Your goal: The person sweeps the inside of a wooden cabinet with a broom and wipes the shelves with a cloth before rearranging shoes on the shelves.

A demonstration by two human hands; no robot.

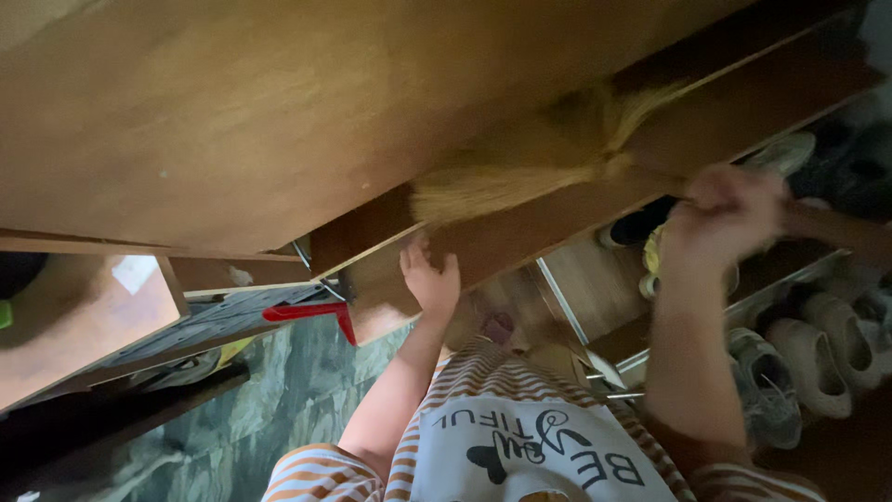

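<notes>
Broom (520, 167) lying slantwise across the wooden cabinet (232, 121), long axis running from lower left to upper right at the brush, then bending along the handle toward the right edge. Bristle tips pointing left and slightly down, toward the cabinet's lower edge; handle end pointing right. Straw-coloured, soft and fanned, bound into a tight neck near the middle, blurred by motion. Brush resting against the brown board, above and left of the grip.

Right hand (725, 214) closed in a fist around the broom's handle, fingers wrapped tight, the brush well to its left. Left hand (429, 279) pressed flat against the cabinet's lower edge, fingers together and pointing up, just below the bristle tips, not touching them as far as can be told.

Red clip (311, 313) on a dark panel to the left. Shoes (818, 349) in rows on a low rack at right. Striped shirt (520, 437) below, greenish floor (288, 390) beside it.
</notes>
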